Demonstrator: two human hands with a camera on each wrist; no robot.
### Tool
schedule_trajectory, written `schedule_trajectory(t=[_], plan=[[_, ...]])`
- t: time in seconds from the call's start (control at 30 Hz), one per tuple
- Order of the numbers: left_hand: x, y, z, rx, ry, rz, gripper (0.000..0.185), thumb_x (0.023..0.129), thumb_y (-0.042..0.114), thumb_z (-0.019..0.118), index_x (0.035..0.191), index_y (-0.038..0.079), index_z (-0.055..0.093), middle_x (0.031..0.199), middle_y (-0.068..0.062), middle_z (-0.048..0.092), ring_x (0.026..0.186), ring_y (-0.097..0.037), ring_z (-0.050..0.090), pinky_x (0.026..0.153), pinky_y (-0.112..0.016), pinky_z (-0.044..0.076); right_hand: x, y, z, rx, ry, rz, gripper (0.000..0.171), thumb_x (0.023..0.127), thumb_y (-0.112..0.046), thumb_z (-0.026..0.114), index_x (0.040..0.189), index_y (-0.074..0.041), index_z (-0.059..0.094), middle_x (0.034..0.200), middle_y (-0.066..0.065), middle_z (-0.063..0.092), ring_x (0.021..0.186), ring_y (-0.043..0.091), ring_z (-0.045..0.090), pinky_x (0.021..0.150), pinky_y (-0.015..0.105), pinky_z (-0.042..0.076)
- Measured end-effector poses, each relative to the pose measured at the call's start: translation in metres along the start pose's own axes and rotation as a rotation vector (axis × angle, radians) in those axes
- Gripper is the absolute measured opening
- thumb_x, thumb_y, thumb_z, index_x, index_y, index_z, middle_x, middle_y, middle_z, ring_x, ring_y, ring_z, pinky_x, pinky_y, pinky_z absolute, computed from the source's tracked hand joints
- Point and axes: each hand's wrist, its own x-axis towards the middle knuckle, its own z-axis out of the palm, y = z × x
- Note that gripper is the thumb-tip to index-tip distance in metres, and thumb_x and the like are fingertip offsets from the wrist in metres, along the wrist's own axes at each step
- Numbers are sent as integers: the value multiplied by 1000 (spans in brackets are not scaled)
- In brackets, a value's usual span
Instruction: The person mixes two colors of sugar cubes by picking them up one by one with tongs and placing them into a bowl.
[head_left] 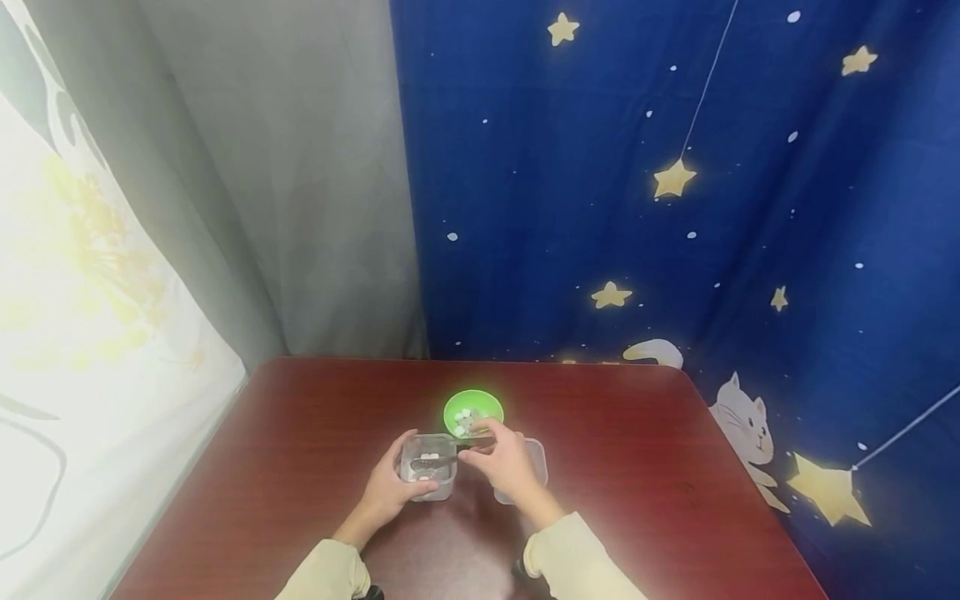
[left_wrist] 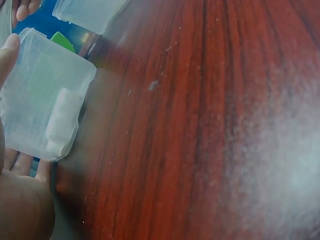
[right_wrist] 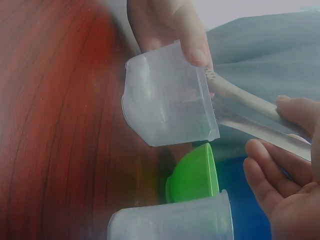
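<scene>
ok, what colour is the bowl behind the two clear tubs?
Bright green. The bowl shows best in the head view, with small white pieces inside.

The head view is evenly lit and fairly sharp, though its wide lens bends the curtains at the edges and a pale sheen of glare lies on the red table [head_left: 637, 467] near the person. The left wrist view is soft, with a broad white glare washing out the wood grain on its right side. The right wrist view is out of focus throughout, and the clear container [right_wrist: 167, 102] looks milky and blurred at its edges.
</scene>
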Motion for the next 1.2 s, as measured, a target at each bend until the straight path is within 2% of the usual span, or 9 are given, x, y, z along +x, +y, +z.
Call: schedule_trajectory(t=[0.3, 0.4, 0.57, 0.63, 0.87, 1.07, 1.2], plan=[[3, -8, 0, -21, 2, 16, 93, 64, 3, 89, 143, -3, 40, 123, -28, 57, 101, -43, 60, 84, -49, 52, 2, 2, 10, -77, -37, -9, 33, 79, -13, 81, 107, -6, 66, 103, 11, 71, 81, 18, 71, 69, 27, 56], [7, -21, 2, -34, 13, 28, 94, 63, 3, 89, 143, -1, 40, 122, -27, 58, 100, -42, 60, 83, -49, 52, 2, 3, 12, -89, -37, -28, 32, 78, -13, 81, 105, -5, 66, 102, 11, 71, 80, 19, 71, 68, 28, 56], [13, -44, 5, -3, 27, 10, 96, 62, 9, 92, 144, 9, 42, 122, -18, 60, 98, -29, 62, 82, -39, 53, 4, 3, 13, -91, -31, -36, 28, 78, -13, 81, 101, -7, 68, 96, 9, 72, 79, 17, 70, 67, 27, 55], [14, -47, 4, 3, 27, 2, 97, 61, 13, 93, 144, 12, 43, 121, -15, 60, 96, -26, 62, 81, -36, 53, 5, 2, 13, -79, -32, -27, 26, 78, -10, 81, 101, -6, 68, 96, 9, 72, 79, 17, 70, 67, 26, 55], [4, -6, -2, -33, -8, 3, 94, 64, 4, 89, 143, -2, 39, 120, -30, 57, 98, -45, 60, 83, -54, 51, 5, 2, 13, -110, -38, -73, 20, 79, -7, 80, 97, -6, 70, 92, 8, 72, 78, 17, 70, 67, 26, 55], [5, -11, -1, -33, -8, 22, 95, 64, 3, 89, 144, -3, 38, 120, -30, 57, 97, -45, 60, 82, -52, 52, 5, 5, 14, -134, -39, -96, 19, 79, -12, 80, 95, -7, 70, 89, 5, 73, 77, 15, 70, 65, 24, 54], [10, -32, 3, -25, 22, 32, 95, 62, 3, 90, 143, 2, 41, 119, -26, 59, 94, -40, 62, 79, -47, 53, 5, 7, 15, -120, -33, -91, 19, 79, -10, 80, 95, -6, 70, 90, 7, 73, 77, 17, 71, 65, 23, 54]])
